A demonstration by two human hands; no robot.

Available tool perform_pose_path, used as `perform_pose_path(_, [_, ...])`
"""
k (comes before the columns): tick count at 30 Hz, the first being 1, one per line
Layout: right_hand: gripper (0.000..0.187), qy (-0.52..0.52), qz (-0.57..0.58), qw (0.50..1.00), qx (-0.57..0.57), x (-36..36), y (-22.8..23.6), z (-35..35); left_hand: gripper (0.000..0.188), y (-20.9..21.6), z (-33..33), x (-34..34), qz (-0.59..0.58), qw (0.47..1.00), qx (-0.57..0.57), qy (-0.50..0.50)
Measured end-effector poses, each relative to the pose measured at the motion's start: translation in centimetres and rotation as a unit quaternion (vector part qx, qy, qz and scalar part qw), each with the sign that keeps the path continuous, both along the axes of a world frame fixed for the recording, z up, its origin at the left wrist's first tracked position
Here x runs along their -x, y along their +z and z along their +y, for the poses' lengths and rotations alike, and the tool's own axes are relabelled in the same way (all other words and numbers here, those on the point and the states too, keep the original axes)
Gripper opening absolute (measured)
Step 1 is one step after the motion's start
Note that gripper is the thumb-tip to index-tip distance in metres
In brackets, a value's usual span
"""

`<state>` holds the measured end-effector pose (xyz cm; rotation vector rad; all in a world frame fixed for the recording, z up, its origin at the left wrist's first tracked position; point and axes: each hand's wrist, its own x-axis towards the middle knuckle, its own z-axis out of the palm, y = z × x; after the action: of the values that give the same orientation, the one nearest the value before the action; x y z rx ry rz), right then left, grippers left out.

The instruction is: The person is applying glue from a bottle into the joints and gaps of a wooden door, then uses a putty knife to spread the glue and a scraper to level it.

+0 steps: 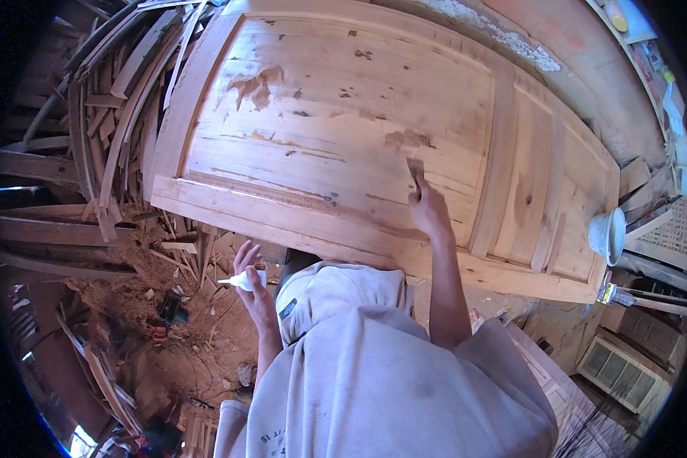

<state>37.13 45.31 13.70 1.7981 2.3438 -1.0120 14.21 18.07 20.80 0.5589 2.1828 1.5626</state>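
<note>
Right hand [429, 208]: closed on a scraper [415, 169], blade pointing at the door's far edge. Blade sits over the large left panel of the wooden door [498, 153], right of that panel's middle, just short of a brown patch [406, 140]. Can't tell if blade touches wood.

Left hand [255, 288]: gripping a small white bottle [244, 281], nozzle pointing left, clear of the door's near edge.

Second brown patch [259, 87] toward the door's far-left corner; dark spots and streaks between. Light bucket [601, 237] at the door's right end, near the near-right corner; can't tell what supports it. Wood offcuts [122, 114] piled beyond the left end.
</note>
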Motion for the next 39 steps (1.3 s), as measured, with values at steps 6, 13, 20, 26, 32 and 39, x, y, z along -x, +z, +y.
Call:
perform_pose_path(6, [0.055,-0.050,-0.015,0.998,-0.040,-1.2,-5.8,-8.0,0.050,-0.8,0.0,0.5,-0.022,1.000,-0.010,-0.004])
perform_pose_path(13, [0.056,-0.104,-0.030,0.991,-0.083,0.5,-6.1,-2.4,0.051,-0.1,0.7,1.3,-0.007,0.996,0.003,-0.092])
perform_pose_path(20, [0.042,-0.135,0.162,0.977,-0.023,3.1,0.4,-2.6,0.056,-1.8,4.2,0.4,-0.141,0.927,0.015,-0.347])
perform_pose_path(26, [0.038,-0.043,0.282,0.953,0.102,7.0,1.6,-12.5,0.058,-3.6,7.4,-1.8,-0.227,0.885,0.028,-0.405])
perform_pose_path(32, [0.036,0.054,0.346,0.923,0.159,7.7,3.1,-13.1,0.060,-4.5,6.9,-1.6,-0.344,0.905,-0.003,-0.251])
perform_pose_path(39, [0.040,0.152,0.383,0.885,0.216,9.2,5.1,-11.6,0.058,-3.5,8.0,-0.7,-0.257,0.935,0.023,-0.243])
